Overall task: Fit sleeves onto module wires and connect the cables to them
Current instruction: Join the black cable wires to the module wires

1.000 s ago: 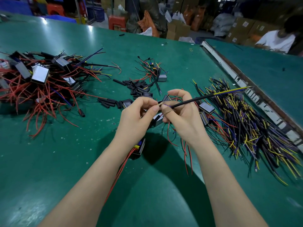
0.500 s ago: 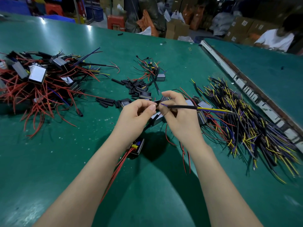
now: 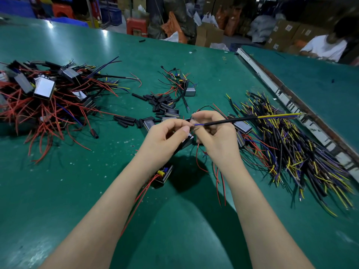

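- The green worktable (image 3: 77, 191) carries everything; a second green table (image 3: 320, 78) stands to the right past a metal rail (image 3: 272, 88).
- No bins or trays stand on the tabletop: the parts lie in loose heaps on the bare surface.
- At far left lies a large heap of modules with red wires (image 3: 44, 98).
- At right lies a spread pile of black cables with yellow and purple cores (image 3: 291, 152).
- Between the two, beyond the hands, lies a scatter of black sleeves (image 3: 155, 102), with a few metal-cased modules among them.
- The left hand (image 3: 167, 136) is curled, thumb and forefinger pinching a thin wire end at the meeting point of both hands; a module (image 3: 187, 141) shows partly beneath its fingers.
- The right hand (image 3: 215, 131) is curled round a black cable (image 3: 233, 120), which runs from the grip up and right over the cable pile, ending in bared yellow and purple cores.
- The cable's near purple tip sits right at the left fingertips (image 3: 185, 129).
- An open module (image 3: 164, 172) with red leads lies on the table under the left wrist.
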Tool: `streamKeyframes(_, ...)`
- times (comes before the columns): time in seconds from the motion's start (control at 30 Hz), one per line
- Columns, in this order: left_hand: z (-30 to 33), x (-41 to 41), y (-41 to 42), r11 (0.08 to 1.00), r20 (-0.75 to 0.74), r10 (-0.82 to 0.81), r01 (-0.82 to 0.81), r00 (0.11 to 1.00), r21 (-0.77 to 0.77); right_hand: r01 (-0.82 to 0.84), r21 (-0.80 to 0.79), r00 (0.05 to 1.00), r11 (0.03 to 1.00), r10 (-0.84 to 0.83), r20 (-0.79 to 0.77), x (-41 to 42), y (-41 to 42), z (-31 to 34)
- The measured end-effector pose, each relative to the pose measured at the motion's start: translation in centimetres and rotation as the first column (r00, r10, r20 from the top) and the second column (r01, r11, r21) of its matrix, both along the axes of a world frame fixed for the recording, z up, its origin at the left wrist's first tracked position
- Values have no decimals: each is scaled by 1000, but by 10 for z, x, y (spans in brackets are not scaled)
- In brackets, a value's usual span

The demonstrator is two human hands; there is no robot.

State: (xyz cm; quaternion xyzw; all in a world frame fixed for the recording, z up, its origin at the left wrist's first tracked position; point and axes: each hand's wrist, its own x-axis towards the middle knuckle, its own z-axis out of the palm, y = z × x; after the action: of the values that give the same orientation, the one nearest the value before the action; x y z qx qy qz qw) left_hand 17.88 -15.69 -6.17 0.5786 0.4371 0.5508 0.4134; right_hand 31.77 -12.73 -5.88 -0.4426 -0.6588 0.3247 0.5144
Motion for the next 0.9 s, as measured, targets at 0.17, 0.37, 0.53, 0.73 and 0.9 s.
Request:
streamKeyframes(0.17, -2, 5, 0, 999, 39, 32, -32, 999, -11, 38, 25, 998, 999, -39, 48, -2, -2, -1)
streamKeyframes(0.37, -3, 4, 2, 998, -11, 51, -52, 999, -37, 29, 53, 999, 998, -31, 34, -3, -3, 0)
streamKeyframes(0.53, 0, 3, 2, 996, 37, 33, -30, 999, -90, -6, 69, 1000, 998, 5, 14, -1, -4, 0)
streamKeyframes(0.73, 1, 3, 3, 993, 82, 49, -40, 995, -113, -89, 37, 996, 995, 88, 26, 8, -3, 4)
streamKeyframes(0.9, -4, 0, 8, 989, 146, 39, -18, 989, -148, -183, -39, 983, 982, 183, -4, 13, -2, 6)
